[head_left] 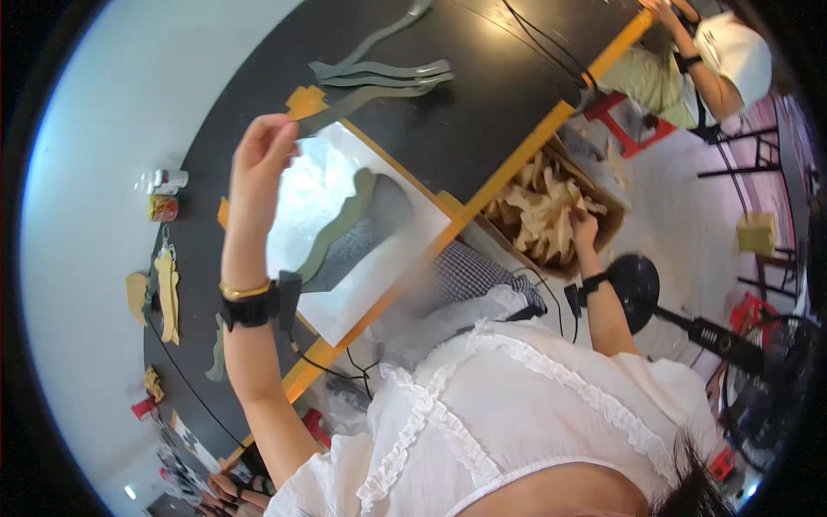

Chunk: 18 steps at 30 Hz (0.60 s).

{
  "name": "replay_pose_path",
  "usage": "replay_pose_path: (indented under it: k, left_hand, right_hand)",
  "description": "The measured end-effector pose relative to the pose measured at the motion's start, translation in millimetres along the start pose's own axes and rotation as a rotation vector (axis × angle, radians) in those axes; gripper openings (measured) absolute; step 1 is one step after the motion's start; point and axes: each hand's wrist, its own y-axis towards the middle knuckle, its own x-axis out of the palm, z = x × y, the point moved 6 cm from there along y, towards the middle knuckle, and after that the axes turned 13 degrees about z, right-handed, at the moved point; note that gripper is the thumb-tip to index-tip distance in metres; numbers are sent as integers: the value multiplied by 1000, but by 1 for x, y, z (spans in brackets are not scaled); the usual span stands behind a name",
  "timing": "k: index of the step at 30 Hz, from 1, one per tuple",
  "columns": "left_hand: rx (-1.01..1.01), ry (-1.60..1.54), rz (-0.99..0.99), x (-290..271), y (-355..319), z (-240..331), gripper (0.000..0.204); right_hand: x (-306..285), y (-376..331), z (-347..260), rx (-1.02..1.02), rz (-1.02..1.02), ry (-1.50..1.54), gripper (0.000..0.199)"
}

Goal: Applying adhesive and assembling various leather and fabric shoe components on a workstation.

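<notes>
The left hand is up over the black table, fingers pinched on the end of a long wavy grey cut-out strip that carries a small orange piece. Just under it lies a white sheet with a grey wavy shape resting on it. More grey strips lie further along the table. Over the orange table edge, the right hand is down in a cardboard box, touching a heap of pale tan cut-out pieces. Another person in a white cap sits at the table's far end.
</notes>
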Motion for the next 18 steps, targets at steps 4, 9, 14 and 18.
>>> replay_pose_path:
  k: [4,9,14,18]
  left_hand:
    - [-187,-189,79,-21,-8,-24,10]
    - [-83,180,19,-26,-12,-57,10]
    - [-127,282,21,-29,-25,-60,19]
    - [-566,-429,-7,-31,-46,-59,26]
  right_hand:
    - [-7,-6,-21,308,-157,236,23]
    - [-24,-8,-47,30,-55,147,25]
    - [-32,0,-71,200,-171,162,29]
    - [-40,2,-132,280,-119,718,42]
